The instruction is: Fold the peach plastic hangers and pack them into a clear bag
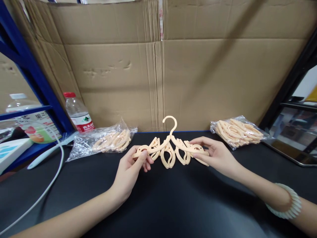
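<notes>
A cream plastic folding clothes hanger (162, 145) is spread between my hands, its hook pointing up and its two arms sloping outward. My left hand (132, 165) grips the end of the left arm, thumb on the front. At the opposite end, my right hand (215, 153) pinches the right arm between thumb and fingers. Behind and below the arms show several looped cream pieces (168, 160); whether they are attached to the hanger or lie on the black table (173, 201) I cannot tell.
A clear bag of cream hangers (112, 140) lies at back left, and another bagged bundle (239, 130) at back right. A red-capped bottle (78, 114) stands by the cardboard wall (111, 72). A white cable (53, 178) curves along the left. Blue shelving (29, 66) borders that side.
</notes>
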A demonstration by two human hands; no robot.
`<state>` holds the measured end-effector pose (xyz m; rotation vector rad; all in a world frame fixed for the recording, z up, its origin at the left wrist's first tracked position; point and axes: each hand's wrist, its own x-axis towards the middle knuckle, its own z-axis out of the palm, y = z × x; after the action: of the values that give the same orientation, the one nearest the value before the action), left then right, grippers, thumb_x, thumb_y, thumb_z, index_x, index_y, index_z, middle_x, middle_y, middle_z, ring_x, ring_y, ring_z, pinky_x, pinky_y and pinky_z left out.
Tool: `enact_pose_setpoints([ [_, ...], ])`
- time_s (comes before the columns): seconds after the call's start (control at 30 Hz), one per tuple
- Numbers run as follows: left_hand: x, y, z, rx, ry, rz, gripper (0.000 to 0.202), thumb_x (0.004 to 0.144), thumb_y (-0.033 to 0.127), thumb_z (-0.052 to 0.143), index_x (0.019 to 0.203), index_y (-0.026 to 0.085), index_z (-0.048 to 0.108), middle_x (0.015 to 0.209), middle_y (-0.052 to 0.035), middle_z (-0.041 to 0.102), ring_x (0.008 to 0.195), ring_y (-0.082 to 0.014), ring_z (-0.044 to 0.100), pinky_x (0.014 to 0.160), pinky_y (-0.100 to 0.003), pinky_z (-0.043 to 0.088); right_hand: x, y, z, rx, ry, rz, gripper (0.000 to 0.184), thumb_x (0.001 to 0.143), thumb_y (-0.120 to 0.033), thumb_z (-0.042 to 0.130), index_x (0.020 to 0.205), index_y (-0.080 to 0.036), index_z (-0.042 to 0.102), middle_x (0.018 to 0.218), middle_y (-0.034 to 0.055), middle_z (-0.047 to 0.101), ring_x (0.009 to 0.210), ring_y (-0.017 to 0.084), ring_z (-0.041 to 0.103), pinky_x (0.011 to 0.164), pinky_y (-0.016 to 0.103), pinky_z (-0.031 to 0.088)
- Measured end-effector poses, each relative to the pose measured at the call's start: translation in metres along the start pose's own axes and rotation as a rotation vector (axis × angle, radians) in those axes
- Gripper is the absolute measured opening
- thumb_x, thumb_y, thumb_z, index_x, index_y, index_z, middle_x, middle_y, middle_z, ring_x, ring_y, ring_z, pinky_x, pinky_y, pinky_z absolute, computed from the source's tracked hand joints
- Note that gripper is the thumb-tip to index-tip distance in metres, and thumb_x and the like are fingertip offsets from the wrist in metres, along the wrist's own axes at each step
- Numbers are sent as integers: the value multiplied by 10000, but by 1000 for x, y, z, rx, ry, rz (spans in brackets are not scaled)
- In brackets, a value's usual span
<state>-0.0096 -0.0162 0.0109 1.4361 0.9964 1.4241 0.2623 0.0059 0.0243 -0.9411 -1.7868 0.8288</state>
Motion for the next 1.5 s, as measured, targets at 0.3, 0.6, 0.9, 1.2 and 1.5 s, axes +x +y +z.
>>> enact_pose_setpoints([
  [0.3, -1, 2, 0, 62, 15, -19, 200, 839, 350, 661, 830, 157, 610, 685, 6, 622, 578, -92, 519, 555, -199, 428, 3, -3, -9, 447, 188, 175, 359, 701, -324, 801, 971, -206, 596, 806, -15, 603, 651, 102, 542, 625, 237, 477],
  [0.6, -1, 4, 2, 65, -29, -45, 212, 796, 331, 712, 771, 155, 598, 675, 12, 612, 559, -79, 527, 524, -179, 424, 2, -3, -4, 555, 225, 186, 250, 725, -326, 795, 861, -170, 655, 761, -3, 592, 597, 73, 454, 545, 194, 406],
  [0.9, -16, 15, 16, 39, -224, -145, 272, 770, 399, 708, 737, 158, 585, 583, 19, 556, 499, -96, 502, 491, -212, 445, -18, -21, 24, 213, -145, 84, 211, 822, -371, 686, 887, -186, 608, 852, 38, 660, 786, 167, 618, 681, 267, 485],
  [1.2, -16, 13, 19, 46, -200, -158, 290, 746, 410, 725, 797, 167, 574, 549, 30, 560, 468, -99, 503, 471, -216, 453, -28, -31, 35, 143, -377, 169, 173, 902, -351, 564, 835, -191, 571, 788, 30, 706, 727, 171, 653, 605, 242, 463],
  [1.5, -23, 19, 24, -8, -217, -165, 249, 777, 380, 715, 810, 163, 599, 565, 27, 569, 472, -88, 521, 480, -198, 458, -29, -27, 42, 147, -239, 274, 229, 808, -352, 651, 706, -180, 540, 614, -5, 610, 478, 95, 475, 455, 208, 382],
])
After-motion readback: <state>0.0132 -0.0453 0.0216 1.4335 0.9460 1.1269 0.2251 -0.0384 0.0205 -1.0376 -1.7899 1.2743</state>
